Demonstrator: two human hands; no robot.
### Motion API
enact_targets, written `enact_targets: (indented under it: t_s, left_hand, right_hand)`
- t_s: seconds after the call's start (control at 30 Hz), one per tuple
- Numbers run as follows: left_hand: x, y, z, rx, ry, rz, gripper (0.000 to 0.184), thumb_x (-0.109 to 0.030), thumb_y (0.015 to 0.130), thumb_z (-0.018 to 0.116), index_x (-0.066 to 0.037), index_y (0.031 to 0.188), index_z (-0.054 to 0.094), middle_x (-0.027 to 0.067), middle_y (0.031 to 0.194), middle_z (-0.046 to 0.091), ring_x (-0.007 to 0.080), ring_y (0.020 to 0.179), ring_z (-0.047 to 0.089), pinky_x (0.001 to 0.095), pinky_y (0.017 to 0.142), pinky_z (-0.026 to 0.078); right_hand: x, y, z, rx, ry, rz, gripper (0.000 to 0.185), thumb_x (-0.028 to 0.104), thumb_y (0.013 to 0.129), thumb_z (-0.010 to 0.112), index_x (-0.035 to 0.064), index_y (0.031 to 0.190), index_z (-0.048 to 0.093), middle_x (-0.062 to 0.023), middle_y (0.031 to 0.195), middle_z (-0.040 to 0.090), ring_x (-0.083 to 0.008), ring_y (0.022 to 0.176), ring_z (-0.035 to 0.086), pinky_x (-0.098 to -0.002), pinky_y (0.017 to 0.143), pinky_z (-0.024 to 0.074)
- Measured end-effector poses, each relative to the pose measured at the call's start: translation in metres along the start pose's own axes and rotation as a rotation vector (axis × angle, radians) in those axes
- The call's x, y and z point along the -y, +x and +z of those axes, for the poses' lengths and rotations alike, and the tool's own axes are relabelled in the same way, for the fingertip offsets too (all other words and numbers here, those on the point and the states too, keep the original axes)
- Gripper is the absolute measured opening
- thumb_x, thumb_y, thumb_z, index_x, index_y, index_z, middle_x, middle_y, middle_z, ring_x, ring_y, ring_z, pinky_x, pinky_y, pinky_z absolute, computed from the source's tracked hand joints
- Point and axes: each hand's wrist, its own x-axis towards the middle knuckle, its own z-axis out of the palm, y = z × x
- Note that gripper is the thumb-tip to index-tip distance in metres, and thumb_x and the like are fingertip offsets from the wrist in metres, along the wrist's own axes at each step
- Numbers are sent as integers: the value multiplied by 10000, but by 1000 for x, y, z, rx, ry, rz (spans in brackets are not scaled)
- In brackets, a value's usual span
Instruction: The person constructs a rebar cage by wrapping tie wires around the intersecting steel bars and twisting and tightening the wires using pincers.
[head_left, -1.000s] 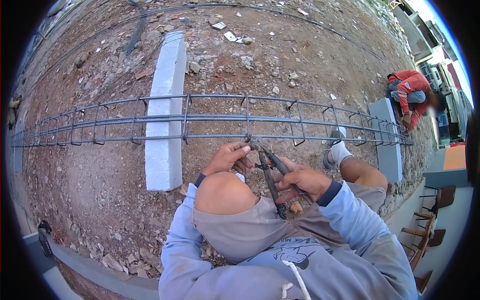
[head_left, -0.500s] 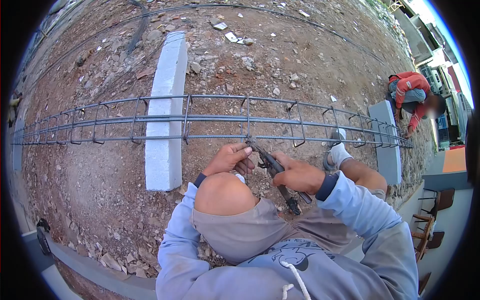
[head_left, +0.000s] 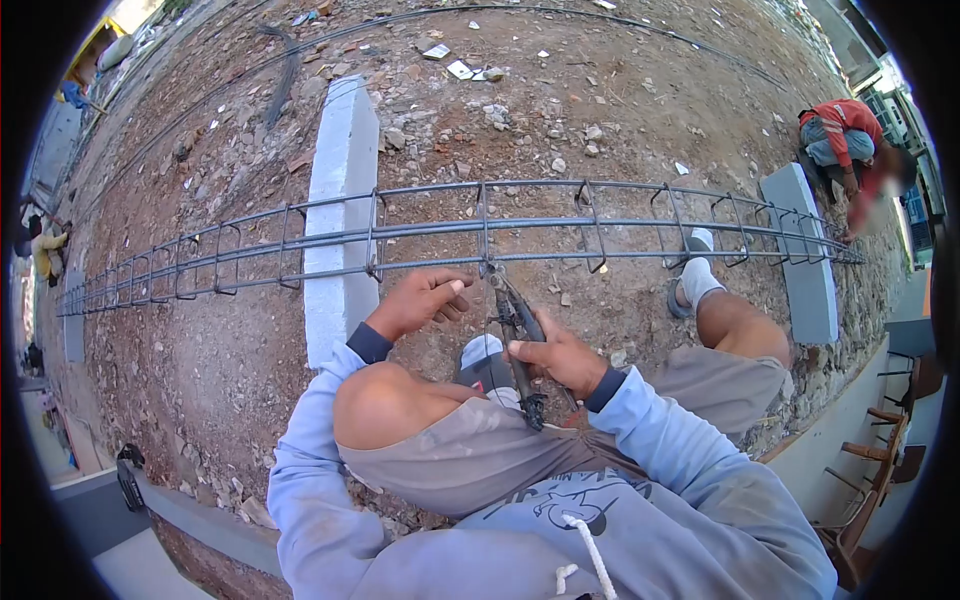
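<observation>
My right hand point(head_left: 565, 355) is closed around the handles of dark, worn pincers point(head_left: 516, 345). Their jaws point away from me and meet the near bar of a long steel rebar cage point(head_left: 420, 229) beside one of its stirrups. My left hand point(head_left: 425, 302) is just left of the jaws, below the near bar. Its index finger stretches toward the bar, the other fingers curl loosely, and nothing shows in it. The cage rests across a white-grey block point(head_left: 340, 180) on the left and a grey block point(head_left: 802, 255) on the right.
A person in a red top point(head_left: 845, 130) crouches by the cage's right end. Another person point(head_left: 47, 248) is at the far left. Rubble and broken tile point(head_left: 460, 70) litter the dirt. Wooden chairs point(head_left: 875, 450) stand at lower right. My sandalled foot point(head_left: 487, 365) is below the pincers.
My left hand has drawn back left from the pincers' jaws, its index finger straightening. The pincers have swung to a steeper angle in my right hand. The view has shifted.
</observation>
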Motion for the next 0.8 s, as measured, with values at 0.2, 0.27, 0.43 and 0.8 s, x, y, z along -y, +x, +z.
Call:
enact_targets:
  t_s: [0.2,0.27,0.43,0.8]
  left_hand:
    - [-31,-40,-19,-276,1022,243,580,-155,800,689,-96,1335,472,114,935,657,262,796,643,361,719,514]
    - [-55,-49,-16,-281,1260,282,753,-149,746,718,-164,1412,367,107,1121,582,289,994,572,412,836,464]
    - [-87,-40,31,4,1557,451,857,-233,737,740,-291,1453,274,61,1404,396,251,1310,371,467,1092,271]
    - [-80,38,68,386,1398,692,444,-122,678,670,-96,1088,500,72,987,575,256,1017,586,421,947,434]
  right_hand:
    - [-3,2,-8,187,394,9,426,165,924,555,73,1300,378,-119,1027,603,-227,908,634,-363,753,540]
    - [-7,5,-10,244,493,-2,386,158,925,555,69,1267,400,-119,995,602,-232,858,640,-388,723,556]
    - [-12,13,-25,428,695,4,296,196,939,543,40,1185,490,-141,1017,624,-251,845,653,-396,740,558]
    - [-9,6,-44,154,-147,-38,578,453,822,663,-21,1128,538,-197,955,655,-303,865,666,-400,731,539]
